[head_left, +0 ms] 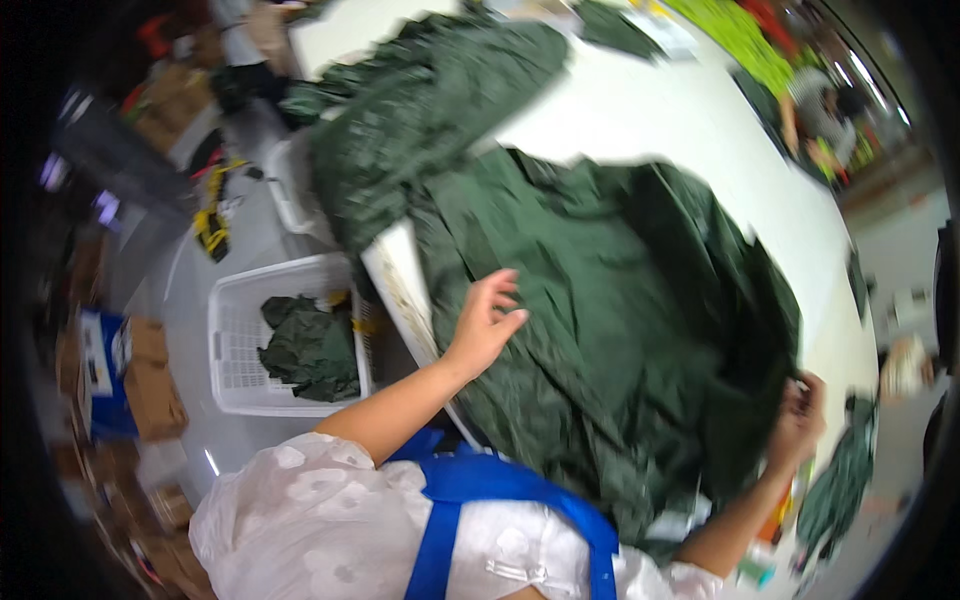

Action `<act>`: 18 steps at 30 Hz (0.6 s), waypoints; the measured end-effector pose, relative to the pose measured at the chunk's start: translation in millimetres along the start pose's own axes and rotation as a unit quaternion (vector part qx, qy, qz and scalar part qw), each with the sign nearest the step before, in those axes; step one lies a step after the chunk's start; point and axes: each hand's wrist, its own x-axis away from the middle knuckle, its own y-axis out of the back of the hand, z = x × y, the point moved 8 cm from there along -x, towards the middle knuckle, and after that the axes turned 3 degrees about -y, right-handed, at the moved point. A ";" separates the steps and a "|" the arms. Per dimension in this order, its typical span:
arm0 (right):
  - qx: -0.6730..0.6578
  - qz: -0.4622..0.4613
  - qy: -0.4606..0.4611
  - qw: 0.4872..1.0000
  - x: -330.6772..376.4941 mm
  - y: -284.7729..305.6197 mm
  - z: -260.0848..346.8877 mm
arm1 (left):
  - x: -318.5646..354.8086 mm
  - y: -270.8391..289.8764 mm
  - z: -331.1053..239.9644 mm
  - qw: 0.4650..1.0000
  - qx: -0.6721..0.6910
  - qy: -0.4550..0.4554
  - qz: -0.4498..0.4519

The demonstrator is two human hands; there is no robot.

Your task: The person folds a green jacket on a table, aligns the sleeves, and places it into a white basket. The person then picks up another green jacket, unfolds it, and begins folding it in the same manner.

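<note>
A dark green, shiny garment (pixel 600 270) lies spread and rumpled over the white table in front of me. Just above its left part is my left hand (pixel 487 322), fingers apart and slightly bent, holding nothing. At the garment's right edge, my right hand (pixel 799 415) has its fingers bent together on the fabric, pinching the rim. The garment's lower end hangs close to my blue apron (pixel 500 480). Some blur softens the cloth's folds.
Another dark green heap of cloth (pixel 430 110) lies on the table (pixel 640 100) at the far left. A white basket (pixel 225 350) holding green cloth stands on the floor to the left. Cardboard boxes (pixel 150 385) stand further left. A person (pixel 825 110) works at the far right.
</note>
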 end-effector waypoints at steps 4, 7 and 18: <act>-0.018 0.132 0.135 0.982 110.5 -11.6 56.1 | 72.4 -152.0 -10.9 0.757 0.427 0.273 0.412; -0.035 0.215 0.139 0.966 155.2 -29.1 66.0 | 49.5 -171.3 -12.2 0.738 0.522 0.290 0.316; -0.165 0.335 0.083 0.924 163.8 -76.2 90.8 | 41.1 -79.2 -16.0 0.884 0.400 0.166 0.173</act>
